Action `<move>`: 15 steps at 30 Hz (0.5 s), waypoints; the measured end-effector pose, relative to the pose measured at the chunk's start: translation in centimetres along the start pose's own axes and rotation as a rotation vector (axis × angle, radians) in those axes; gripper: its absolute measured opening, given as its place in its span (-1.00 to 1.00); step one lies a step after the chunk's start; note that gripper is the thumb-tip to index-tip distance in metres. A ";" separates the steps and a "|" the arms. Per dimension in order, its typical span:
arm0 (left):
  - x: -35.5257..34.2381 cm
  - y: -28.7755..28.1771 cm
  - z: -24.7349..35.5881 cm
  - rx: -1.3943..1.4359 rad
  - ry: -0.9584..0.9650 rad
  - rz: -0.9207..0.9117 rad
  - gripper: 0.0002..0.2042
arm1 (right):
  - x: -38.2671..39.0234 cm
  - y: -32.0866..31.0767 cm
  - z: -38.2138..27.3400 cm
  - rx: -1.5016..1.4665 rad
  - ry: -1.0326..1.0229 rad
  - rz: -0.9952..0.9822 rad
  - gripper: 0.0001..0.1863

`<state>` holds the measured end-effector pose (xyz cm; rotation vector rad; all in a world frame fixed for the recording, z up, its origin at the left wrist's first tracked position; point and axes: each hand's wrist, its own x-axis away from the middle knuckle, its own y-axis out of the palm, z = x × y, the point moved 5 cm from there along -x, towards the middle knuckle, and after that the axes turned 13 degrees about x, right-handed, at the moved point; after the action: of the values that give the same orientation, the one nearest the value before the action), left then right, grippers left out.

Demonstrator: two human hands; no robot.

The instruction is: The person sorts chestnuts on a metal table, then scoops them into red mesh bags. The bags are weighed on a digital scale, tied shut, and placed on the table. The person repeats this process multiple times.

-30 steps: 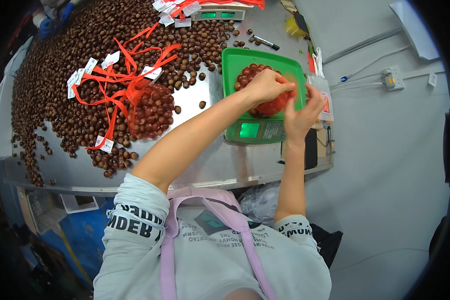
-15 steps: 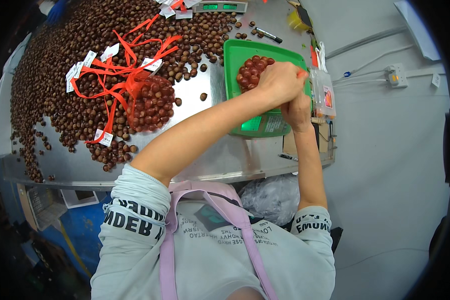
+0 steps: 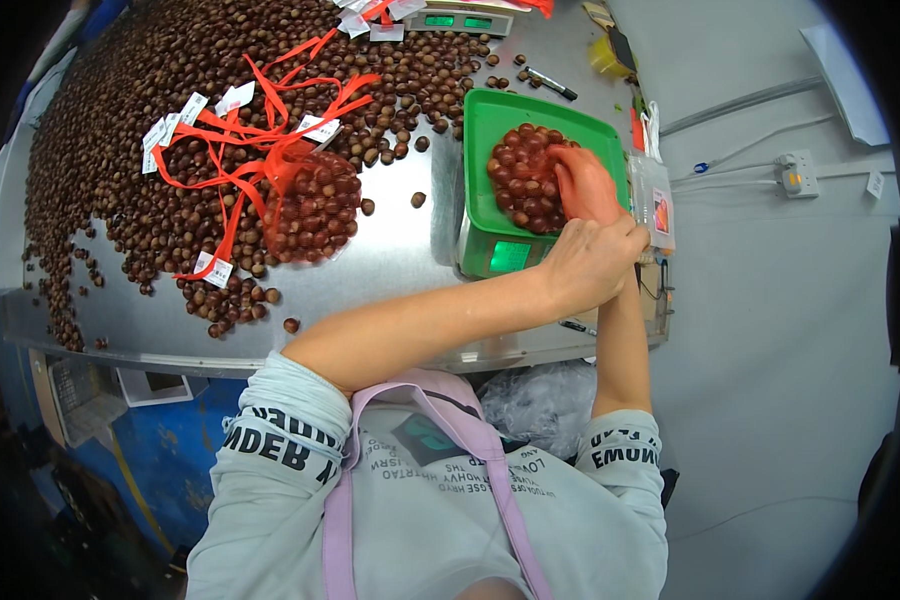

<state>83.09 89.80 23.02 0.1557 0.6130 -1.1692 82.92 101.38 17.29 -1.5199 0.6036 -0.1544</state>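
A red net bag [image 3: 525,185] full of round brown nuts rests in the green tray [image 3: 485,110] of a scale. Its orange-red netting neck [image 3: 587,187] is drawn out toward me over the tray's near right side. My left hand [image 3: 578,268] reaches across from the left, its fingers closed round the gathered end of the neck. Pressed up against it, my right hand [image 3: 630,240] is also closed there, largely hidden behind the left. Exactly how the fingers grip the netting is covered. The scale's lit green display [image 3: 510,256] faces me below the tray.
Loose nuts [image 3: 120,130] heap over the left of the metal table [image 3: 400,285]. Among them lies another filled net bag [image 3: 315,210], with red straps [image 3: 220,180] and white tags. A second scale [image 3: 465,18] and a marker [image 3: 552,84] sit farther back. Behind my arms hangs clear plastic [image 3: 545,405].
Both hands have pulled back toward me from over the tray, drawing out the bag's neck. More of the filled bag now shows. The whole view has shifted slightly.
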 end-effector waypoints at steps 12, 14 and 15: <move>3.8 -0.3 1.8 0.197 0.065 -0.077 -0.90 | 0.2 -1.4 1.8 -1.085 0.061 -0.572 -0.57; 4.6 -0.4 1.4 0.212 0.051 -0.107 -0.90 | -0.3 -1.2 1.1 -0.554 0.106 -0.463 -0.59; 5.0 -0.3 1.1 0.215 0.041 -0.123 -0.90 | -0.5 -1.2 0.8 -0.289 0.127 -0.404 -0.60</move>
<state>84.46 85.12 21.33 0.3290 0.5377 -1.3534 83.18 102.24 18.51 -1.9130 0.4237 -0.4930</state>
